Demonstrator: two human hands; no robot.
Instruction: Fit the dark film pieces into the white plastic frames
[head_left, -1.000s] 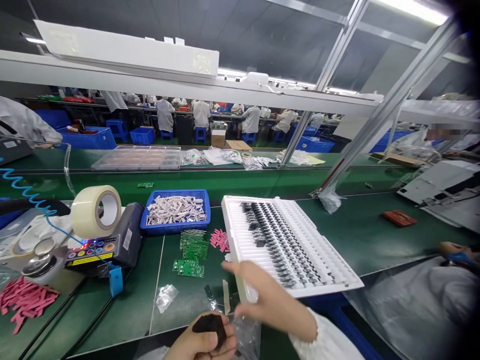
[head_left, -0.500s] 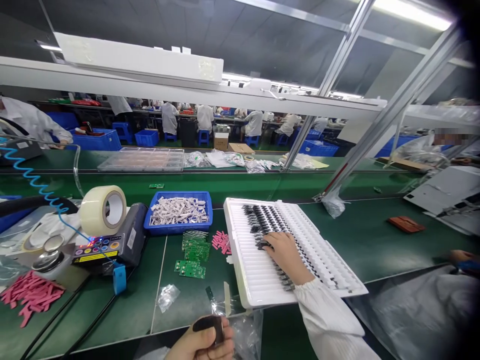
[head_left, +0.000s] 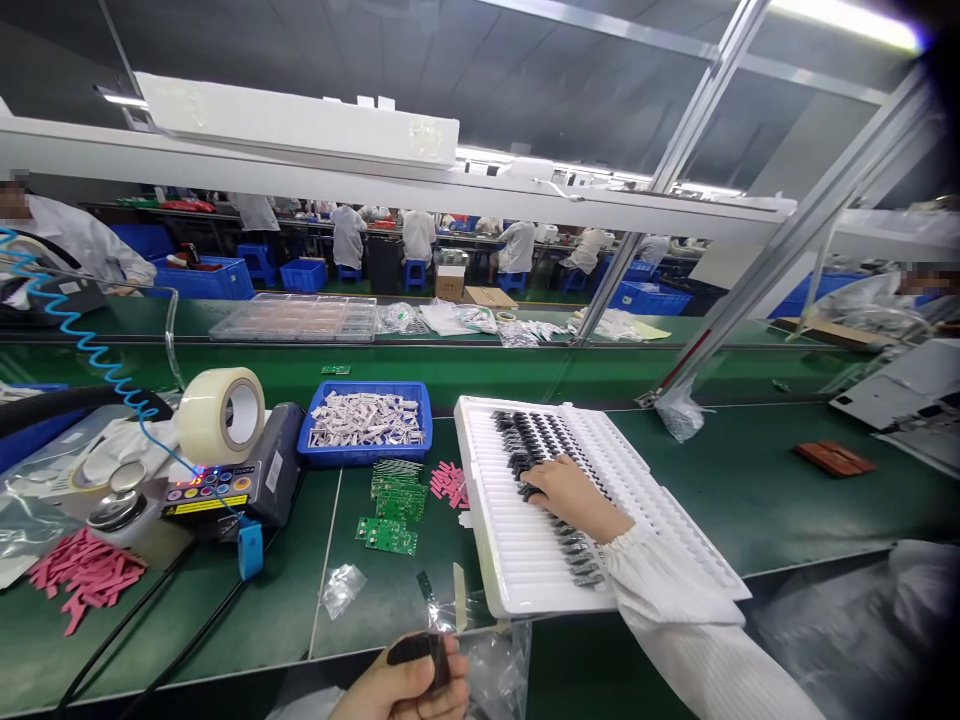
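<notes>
My right hand (head_left: 564, 492) rests on a white ridged foam tray (head_left: 660, 480) and its curled fingertips touch the rows of small black components (head_left: 536, 440) held in the tray; whether it grips one is hidden. At the bottom edge my left hand (head_left: 401, 685) is closed on a small black part (head_left: 416, 652), beside a crumpled clear plastic bag (head_left: 491, 665). Left of the tray lie several small green circuit boards (head_left: 394, 505) and a little heap of pink pieces (head_left: 448, 483).
A blue bin of white parts (head_left: 366, 420) stands behind the boards. A tape roll (head_left: 220, 413) sits on a black device with coloured buttons (head_left: 229, 483) at the left. More pink strips (head_left: 86, 572) lie far left. Other workers sit at benches beyond.
My right hand went from near the tray's front edge up onto the rows of black components and has stayed there. My left hand keeps the black part.
</notes>
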